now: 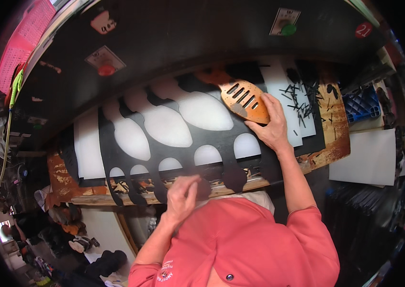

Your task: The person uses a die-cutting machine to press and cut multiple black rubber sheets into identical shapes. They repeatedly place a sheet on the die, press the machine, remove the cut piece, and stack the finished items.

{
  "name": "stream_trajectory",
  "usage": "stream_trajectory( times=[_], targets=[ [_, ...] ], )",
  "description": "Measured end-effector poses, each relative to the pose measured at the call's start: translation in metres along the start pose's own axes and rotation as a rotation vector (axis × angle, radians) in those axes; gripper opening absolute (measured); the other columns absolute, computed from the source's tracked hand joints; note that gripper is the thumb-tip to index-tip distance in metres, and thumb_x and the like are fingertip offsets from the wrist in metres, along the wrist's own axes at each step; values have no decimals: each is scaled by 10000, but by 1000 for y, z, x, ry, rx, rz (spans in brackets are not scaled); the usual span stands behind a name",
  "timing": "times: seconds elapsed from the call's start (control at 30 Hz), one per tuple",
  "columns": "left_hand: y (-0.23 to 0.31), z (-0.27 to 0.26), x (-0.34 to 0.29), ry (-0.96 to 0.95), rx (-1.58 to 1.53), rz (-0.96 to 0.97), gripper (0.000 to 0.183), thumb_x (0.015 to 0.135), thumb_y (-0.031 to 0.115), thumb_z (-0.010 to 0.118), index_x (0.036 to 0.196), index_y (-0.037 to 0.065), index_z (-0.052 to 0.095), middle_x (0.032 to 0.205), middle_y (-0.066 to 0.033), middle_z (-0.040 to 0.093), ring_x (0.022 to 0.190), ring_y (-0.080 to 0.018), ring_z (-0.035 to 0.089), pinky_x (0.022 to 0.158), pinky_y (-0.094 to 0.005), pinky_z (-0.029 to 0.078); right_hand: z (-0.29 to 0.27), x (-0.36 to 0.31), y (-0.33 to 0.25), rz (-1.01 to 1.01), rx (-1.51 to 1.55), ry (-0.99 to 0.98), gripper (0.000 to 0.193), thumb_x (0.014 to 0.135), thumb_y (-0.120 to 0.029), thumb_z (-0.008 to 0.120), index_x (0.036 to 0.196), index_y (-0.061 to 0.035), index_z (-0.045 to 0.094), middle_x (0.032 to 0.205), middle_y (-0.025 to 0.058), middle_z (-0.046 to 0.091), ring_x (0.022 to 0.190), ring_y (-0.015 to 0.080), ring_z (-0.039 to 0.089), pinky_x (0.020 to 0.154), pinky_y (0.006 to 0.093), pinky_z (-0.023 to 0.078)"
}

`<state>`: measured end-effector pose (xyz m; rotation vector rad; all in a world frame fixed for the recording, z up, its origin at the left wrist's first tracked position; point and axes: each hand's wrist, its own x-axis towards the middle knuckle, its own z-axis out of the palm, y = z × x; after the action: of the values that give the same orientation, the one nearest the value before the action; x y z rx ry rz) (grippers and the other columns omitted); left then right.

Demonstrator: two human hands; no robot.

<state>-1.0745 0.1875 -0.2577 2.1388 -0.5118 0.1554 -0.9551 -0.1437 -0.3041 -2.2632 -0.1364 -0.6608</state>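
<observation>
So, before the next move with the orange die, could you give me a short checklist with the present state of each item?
1. Right hand rests on the orange slotted cutting die: ok.
2. Die lies on the black sheet, beside the leaf-shaped cut-outs: ok.
3. Left hand is away from the die, near the sheet's front edge: ok.
4. What the left hand holds: cannot tell, it is blurred.
5. Black scraps lie to the right of the die, not under it: ok.
6. Sheet lies flat on the white cutting board: cannot tell.
</observation>
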Motion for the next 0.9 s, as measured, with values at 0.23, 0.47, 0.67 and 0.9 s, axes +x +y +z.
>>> stream_trajectory(
  times=[0.23,0.47,0.67,0.9],
  targets=[
    [-21,40,-18,201,329,222,228,846,-29,781,1041,67,714,912,-103,692,799,-331,644,713,-422,525,-34,12,-8,-157,7,219,542,826,-161,874,1297,20,676,1230,182,705,1179,366,667,1041,433,538],
    [-24,43,-23,273,383,242,188,880,1,785,1025,70,688,916,-110,676,818,-335,639,719,-435,526,-105,63,-26,-214,80,365,94,968,-70,731,1037,-8,715,947,113,706,840,248,689,796,347,547],
    [-25,48,-26,327,394,215,124,897,39,775,966,78,680,903,-109,677,838,-339,658,728,-447,538,-107,-53,3,12,181,285,104,976,-90,720,1043,-12,742,988,127,756,877,254,726,822,363,567],
    [-18,56,-22,429,495,130,75,888,64,751,897,78,678,865,-87,660,828,-318,646,713,-445,536,-65,-147,34,139,-113,247,102,984,-172,730,1003,-73,747,854,115,765,745,321,733,690,429,557]
  ],
)
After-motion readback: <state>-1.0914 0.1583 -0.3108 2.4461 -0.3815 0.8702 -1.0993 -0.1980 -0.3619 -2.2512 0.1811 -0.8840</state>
